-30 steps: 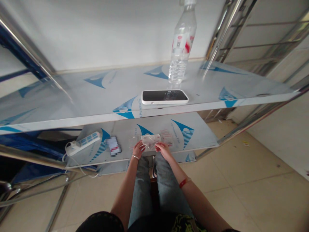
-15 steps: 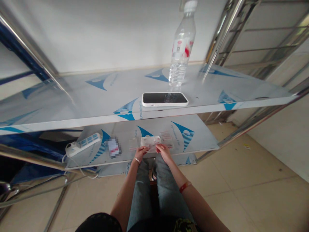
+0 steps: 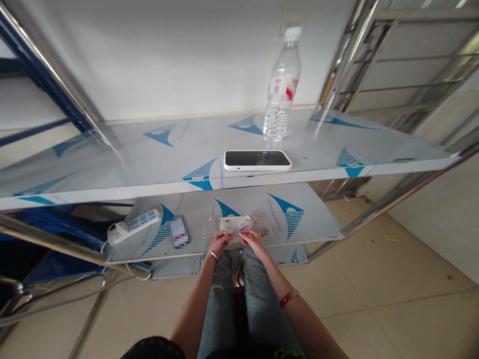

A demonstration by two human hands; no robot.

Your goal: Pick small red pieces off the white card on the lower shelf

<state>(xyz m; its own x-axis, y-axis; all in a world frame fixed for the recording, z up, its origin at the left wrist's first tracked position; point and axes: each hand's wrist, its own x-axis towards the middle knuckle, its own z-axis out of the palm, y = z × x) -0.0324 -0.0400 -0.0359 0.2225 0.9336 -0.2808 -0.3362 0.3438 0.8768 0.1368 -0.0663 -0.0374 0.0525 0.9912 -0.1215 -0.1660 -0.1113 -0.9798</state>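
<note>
A small clear packet with white and red contents [image 3: 235,224] lies at the front of the lower shelf [image 3: 307,219]. My left hand [image 3: 218,243] pinches its near left corner. My right hand [image 3: 253,238] pinches its near right edge. Both hands sit close together just above my knees. More clear packets [image 3: 262,221] lie flat right of the held one, and another [image 3: 208,227] lies left of it.
A white power strip [image 3: 134,226] with its cable lies at the lower shelf's left, a small blurred card [image 3: 179,232] beside it. On the upper shelf [image 3: 112,164] rest a white-cased phone [image 3: 257,159] and a water bottle [image 3: 280,94]. Steel uprights flank both sides.
My hands have drawn closer together on the packet. The view has tilted up a little, so the shelves and bottle sit lower in the picture.
</note>
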